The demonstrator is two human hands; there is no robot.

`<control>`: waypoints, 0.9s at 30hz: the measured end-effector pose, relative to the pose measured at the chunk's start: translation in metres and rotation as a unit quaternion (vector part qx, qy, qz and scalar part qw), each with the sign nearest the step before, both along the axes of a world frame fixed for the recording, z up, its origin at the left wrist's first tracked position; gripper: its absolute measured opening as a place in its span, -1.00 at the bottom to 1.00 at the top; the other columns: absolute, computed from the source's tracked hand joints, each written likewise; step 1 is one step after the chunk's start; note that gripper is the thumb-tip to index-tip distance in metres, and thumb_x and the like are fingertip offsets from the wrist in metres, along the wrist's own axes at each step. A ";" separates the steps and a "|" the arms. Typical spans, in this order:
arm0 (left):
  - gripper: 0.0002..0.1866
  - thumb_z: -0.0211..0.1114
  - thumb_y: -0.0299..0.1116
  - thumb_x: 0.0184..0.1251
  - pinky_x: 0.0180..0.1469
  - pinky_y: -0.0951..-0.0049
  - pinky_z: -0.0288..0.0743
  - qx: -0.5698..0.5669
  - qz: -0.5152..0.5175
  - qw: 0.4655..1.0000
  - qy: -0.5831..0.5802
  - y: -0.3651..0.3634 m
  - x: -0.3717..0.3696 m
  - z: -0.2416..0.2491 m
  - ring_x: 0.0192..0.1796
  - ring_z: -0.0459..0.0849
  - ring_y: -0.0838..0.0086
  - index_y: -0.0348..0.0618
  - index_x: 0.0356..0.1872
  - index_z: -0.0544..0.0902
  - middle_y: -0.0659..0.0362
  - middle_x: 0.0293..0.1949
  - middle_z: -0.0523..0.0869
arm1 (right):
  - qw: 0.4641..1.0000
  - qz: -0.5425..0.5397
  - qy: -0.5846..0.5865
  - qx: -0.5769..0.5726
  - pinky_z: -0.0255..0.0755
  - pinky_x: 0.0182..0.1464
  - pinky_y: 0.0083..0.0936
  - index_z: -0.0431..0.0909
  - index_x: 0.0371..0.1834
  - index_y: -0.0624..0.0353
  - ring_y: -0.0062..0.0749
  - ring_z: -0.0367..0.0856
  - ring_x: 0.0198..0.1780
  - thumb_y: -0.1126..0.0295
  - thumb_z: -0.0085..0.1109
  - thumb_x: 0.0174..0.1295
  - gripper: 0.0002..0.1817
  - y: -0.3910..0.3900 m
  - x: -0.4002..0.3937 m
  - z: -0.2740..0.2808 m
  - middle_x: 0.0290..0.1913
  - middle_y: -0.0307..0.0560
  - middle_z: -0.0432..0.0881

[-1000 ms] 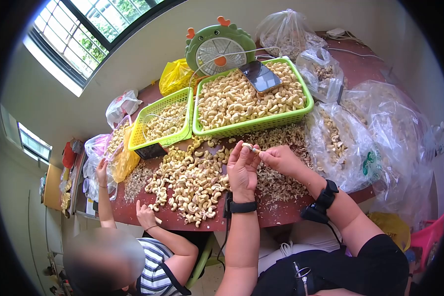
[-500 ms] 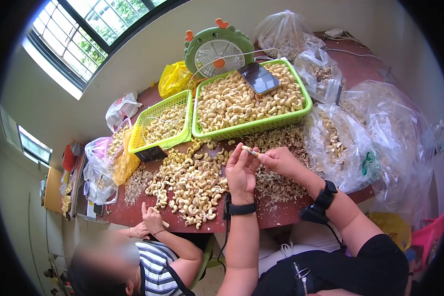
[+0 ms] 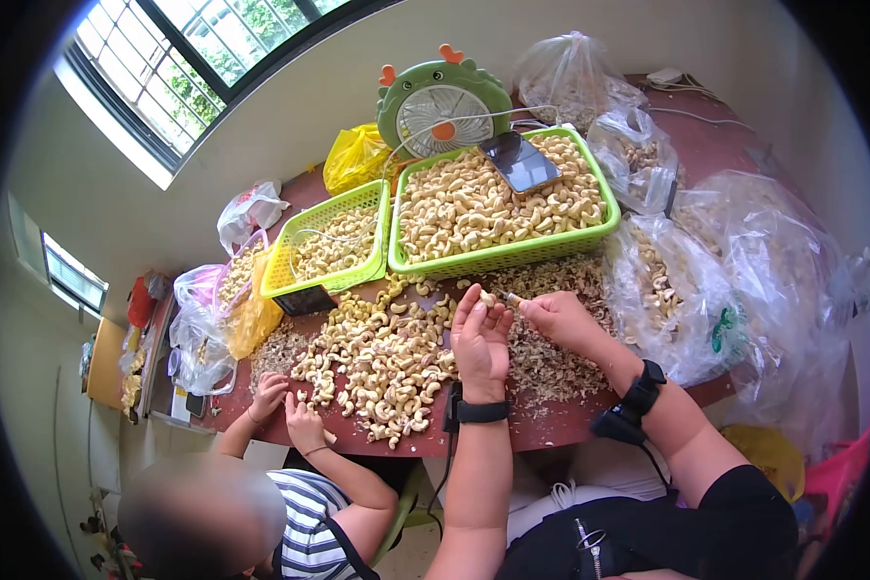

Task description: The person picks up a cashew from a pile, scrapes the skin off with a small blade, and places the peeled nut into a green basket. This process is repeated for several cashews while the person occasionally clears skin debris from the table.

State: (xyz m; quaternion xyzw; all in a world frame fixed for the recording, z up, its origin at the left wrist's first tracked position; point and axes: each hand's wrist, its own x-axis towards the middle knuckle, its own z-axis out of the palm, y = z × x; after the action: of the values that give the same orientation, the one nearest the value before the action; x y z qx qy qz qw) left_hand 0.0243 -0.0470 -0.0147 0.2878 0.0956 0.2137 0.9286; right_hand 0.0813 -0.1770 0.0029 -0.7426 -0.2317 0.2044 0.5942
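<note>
My left hand (image 3: 480, 350), palm up, pinches a pale cashew (image 3: 488, 300) between its thumb and fingers. Just to its right, my right hand (image 3: 558, 319) is closed round a small knife-like tool (image 3: 514, 300), whose tip points at the nut; the blade is too small to make out. Left of my left wrist spreads a heap of cashews (image 3: 387, 358), some with bits of brown skin. Flaky skin scraps (image 3: 551, 362) lie under and beside my hands.
Behind stand a large green basket (image 3: 512, 253) of cashews with a phone (image 3: 519, 161) on top, a smaller basket (image 3: 382, 227) and a green fan (image 3: 445, 106). Plastic bags (image 3: 667, 290) crowd the right. Another person's hands (image 3: 304, 425) touch the table's front left edge.
The tool in my right hand has drawn slightly away from the cashew, and the nut sits lower in my left fingers. The other person's hands have moved apart and toward the nuts.
</note>
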 end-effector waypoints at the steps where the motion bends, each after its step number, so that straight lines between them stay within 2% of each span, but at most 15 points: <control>1: -0.72 0.09 -0.52 0.19 -0.25 0.49 0.54 0.002 0.002 1.000 -0.001 0.001 0.000 -0.001 -0.34 0.59 0.49 -0.23 -0.05 0.43 0.14 -0.31 0.59 | 1.000 0.002 -0.001 0.002 0.25 -0.58 -0.63 0.51 -0.65 0.27 -0.67 0.35 -0.65 0.16 -0.02 0.15 -0.61 0.000 0.001 -0.001 -0.73 -0.26 0.44; 5: -0.78 0.04 -0.53 0.21 -0.28 0.59 0.51 0.026 -0.002 1.000 0.003 0.003 0.000 -0.002 -0.35 0.58 0.51 -0.25 -0.10 0.45 0.11 -0.29 0.58 | 1.000 -0.003 -0.010 -0.017 0.27 -0.56 -0.62 0.51 -0.64 0.26 -0.66 0.36 -0.65 0.15 -0.01 0.14 -0.60 0.000 0.002 -0.004 -0.72 -0.25 0.45; 14: -0.73 0.02 -0.57 0.17 -0.23 0.45 0.55 0.014 -0.011 1.000 0.021 0.001 0.001 0.001 -0.30 0.58 0.42 -0.30 -0.07 0.39 0.04 -0.23 0.57 | 0.998 -0.018 -0.065 -0.012 0.23 -0.59 -0.54 0.47 -0.66 0.29 -0.60 0.31 -0.69 0.12 -0.03 0.14 -0.57 -0.001 0.004 -0.007 -0.77 -0.18 0.39; 16: -0.75 0.04 -0.56 0.18 -0.36 0.58 0.51 0.088 0.038 0.994 0.052 -0.001 -0.001 0.006 -0.39 0.57 0.50 -0.32 -0.09 0.40 0.08 -0.28 0.57 | 0.996 -0.024 -0.080 -0.028 0.22 -0.59 -0.51 0.46 -0.66 0.30 -0.55 0.28 -0.70 0.11 -0.03 0.14 -0.56 -0.001 0.006 -0.007 -0.79 -0.15 0.35; 17: -0.75 0.04 -0.56 0.18 -0.36 0.58 0.51 0.091 0.044 0.994 0.050 -0.003 -0.003 0.009 -0.39 0.57 0.50 -0.32 -0.09 0.40 0.08 -0.28 0.57 | 0.996 -0.019 -0.082 -0.023 0.22 -0.59 -0.51 0.46 -0.66 0.30 -0.55 0.28 -0.70 0.11 -0.03 0.14 -0.56 0.000 0.007 -0.008 -0.79 -0.15 0.35; 18: -0.77 0.05 -0.56 0.18 -0.43 0.66 0.44 0.226 0.160 0.958 0.070 -0.006 -0.006 0.013 -0.45 0.53 0.57 -0.32 -0.11 0.41 0.10 -0.30 0.56 | 0.996 -0.022 -0.081 -0.032 0.22 -0.59 -0.50 0.45 -0.67 0.30 -0.53 0.27 -0.70 0.11 -0.03 0.14 -0.56 0.000 0.007 -0.009 -0.79 -0.14 0.34; 19: -0.78 0.06 -0.56 0.18 -0.49 0.73 0.37 0.352 0.271 0.892 0.087 -0.010 -0.008 0.017 -0.50 0.49 0.63 -0.33 -0.13 0.42 0.13 -0.33 0.56 | 0.995 -0.027 -0.082 -0.041 0.22 -0.58 -0.48 0.44 -0.67 0.30 -0.51 0.26 -0.70 0.11 -0.03 0.14 -0.56 0.000 0.008 -0.010 -0.79 -0.13 0.33; 20: -0.81 0.08 -0.57 0.18 -0.55 0.79 0.23 0.405 0.339 0.847 0.057 -0.012 -0.011 0.021 -0.57 0.38 0.74 -0.33 -0.16 0.44 0.18 -0.39 0.54 | 0.996 -0.032 -0.079 -0.026 0.21 -0.57 -0.45 0.42 -0.66 0.31 -0.49 0.26 -0.70 0.11 -0.03 0.14 -0.56 -0.001 0.007 -0.010 -0.79 -0.12 0.32; 22: -0.80 0.12 -0.62 0.13 -0.53 0.73 0.30 0.521 0.430 0.738 -0.009 -0.018 -0.027 0.047 -0.47 0.45 0.63 -0.34 -0.19 0.46 0.10 -0.34 0.53 | 0.993 -0.055 -0.101 -0.016 0.19 -0.58 -0.45 0.41 -0.66 0.32 -0.49 0.26 -0.69 0.11 -0.02 0.14 -0.56 -0.002 0.005 -0.005 -0.78 -0.11 0.32; 23: -0.80 0.14 -0.63 0.09 -0.53 0.69 0.34 0.573 0.473 0.667 -0.053 -0.023 -0.037 0.066 -0.41 0.49 0.55 -0.32 -0.21 0.49 0.07 -0.31 0.52 | 0.990 -0.082 -0.115 -0.013 0.18 -0.58 -0.44 0.40 -0.65 0.32 -0.50 0.25 -0.69 0.11 -0.02 0.14 -0.56 -0.002 0.004 -0.003 -0.77 -0.11 0.31; 24: -0.80 0.14 -0.63 0.09 -0.53 0.69 0.34 0.575 0.474 0.664 -0.054 -0.025 -0.043 0.086 -0.41 0.49 0.55 -0.32 -0.21 0.49 0.07 -0.31 0.52 | 0.985 -0.094 -0.141 -0.020 0.18 -0.58 -0.45 0.39 -0.64 0.32 -0.50 0.24 -0.69 0.13 -0.04 0.15 -0.57 -0.003 0.005 -0.002 -0.77 -0.11 0.32; 26: -0.81 0.16 -0.64 0.07 -0.50 0.68 0.39 0.661 0.551 0.487 -0.149 -0.014 -0.050 0.122 -0.39 0.53 0.43 -0.33 -0.24 0.49 0.02 -0.28 0.54 | 0.985 -0.103 -0.137 -0.002 0.17 -0.58 -0.46 0.39 -0.65 0.32 -0.50 0.23 -0.69 0.14 -0.05 0.17 -0.57 -0.004 0.004 -0.001 -0.77 -0.12 0.31; 27: -0.80 0.18 -0.63 0.08 -0.56 0.64 0.34 0.652 0.583 0.470 -0.119 0.007 -0.042 0.133 -0.42 0.51 0.47 -0.31 -0.23 0.50 0.02 -0.26 0.54 | 0.984 -0.114 -0.137 0.014 0.17 -0.59 -0.46 0.38 -0.65 0.31 -0.50 0.23 -0.70 0.15 -0.06 0.18 -0.57 -0.004 0.004 0.001 -0.77 -0.12 0.31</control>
State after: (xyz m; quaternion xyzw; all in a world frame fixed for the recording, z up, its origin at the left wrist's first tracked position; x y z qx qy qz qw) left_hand -0.0180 -0.0403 0.1186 0.6600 -0.0371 0.7380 0.1355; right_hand 0.0852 -0.1807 0.0035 -0.7765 -0.2276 0.0284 0.5869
